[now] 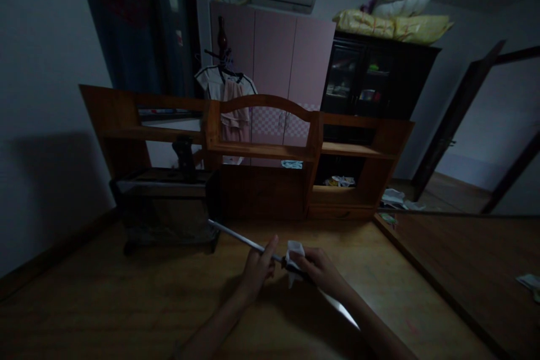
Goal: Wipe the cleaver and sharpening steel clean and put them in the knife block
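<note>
On desk hutch shelf (337, 191), crumpled papers (340, 181)

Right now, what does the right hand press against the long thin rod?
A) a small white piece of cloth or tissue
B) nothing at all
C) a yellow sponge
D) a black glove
A: the right hand pinches a small white wad, cloth or tissue, onto the long thin rod, while the left hand grips the rod beside it.
</note>
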{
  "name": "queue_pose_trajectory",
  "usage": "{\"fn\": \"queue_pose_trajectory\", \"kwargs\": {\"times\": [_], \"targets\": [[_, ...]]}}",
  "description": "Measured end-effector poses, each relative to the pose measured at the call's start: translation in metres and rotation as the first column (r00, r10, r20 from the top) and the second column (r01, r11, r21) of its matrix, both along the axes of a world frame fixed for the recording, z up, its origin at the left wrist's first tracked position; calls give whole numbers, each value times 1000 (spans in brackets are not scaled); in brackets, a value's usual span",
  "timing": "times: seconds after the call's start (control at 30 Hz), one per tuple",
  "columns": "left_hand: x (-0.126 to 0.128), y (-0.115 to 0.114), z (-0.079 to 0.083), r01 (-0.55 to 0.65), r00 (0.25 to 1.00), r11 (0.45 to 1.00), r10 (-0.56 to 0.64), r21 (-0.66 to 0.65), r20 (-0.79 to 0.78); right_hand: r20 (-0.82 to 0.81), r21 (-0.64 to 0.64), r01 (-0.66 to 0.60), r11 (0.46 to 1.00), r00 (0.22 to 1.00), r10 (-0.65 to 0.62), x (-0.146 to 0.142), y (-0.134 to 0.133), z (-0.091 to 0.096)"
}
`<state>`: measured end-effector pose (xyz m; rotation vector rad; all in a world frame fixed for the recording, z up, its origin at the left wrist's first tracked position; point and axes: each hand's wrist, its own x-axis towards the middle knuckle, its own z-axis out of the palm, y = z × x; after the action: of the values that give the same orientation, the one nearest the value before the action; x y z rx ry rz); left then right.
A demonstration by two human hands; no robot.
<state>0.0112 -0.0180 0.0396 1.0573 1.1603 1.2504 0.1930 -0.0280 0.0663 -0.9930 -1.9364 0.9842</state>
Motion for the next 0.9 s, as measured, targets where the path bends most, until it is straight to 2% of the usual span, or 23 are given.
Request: {"fn": "queue_pose_trajectory", "kwargs": {"times": [0.13, 0.23, 0.33, 0.47, 0.63, 0.9], "targets": [[-6, 5, -3, -116, 992, 993, 116, -2, 43, 44, -128, -50, 990, 997, 56, 12, 5, 5], [-12, 8, -5, -199, 978, 980, 200, -27, 55, -7, -216, -84, 973, 996, 85, 22, 9, 8], [-14, 8, -3, -220, 970, 975, 222, -33, 99, -85, -268, -74, 961, 995, 52, 27, 10, 10], [-11, 4, 1, -201, 977, 980, 199, 17, 75, -136, -321, -140, 937, 986, 101, 26, 5, 12], [-7, 6, -6, -103, 995, 991, 103, 82, 0, -91, -399, -195, 896, 981, 172, 19, -1, 11], [-5, 10, -15, -48, 998, 993, 53, 105, -37, -56, -350, -135, 927, 991, 123, 12, -1, 8]]}}
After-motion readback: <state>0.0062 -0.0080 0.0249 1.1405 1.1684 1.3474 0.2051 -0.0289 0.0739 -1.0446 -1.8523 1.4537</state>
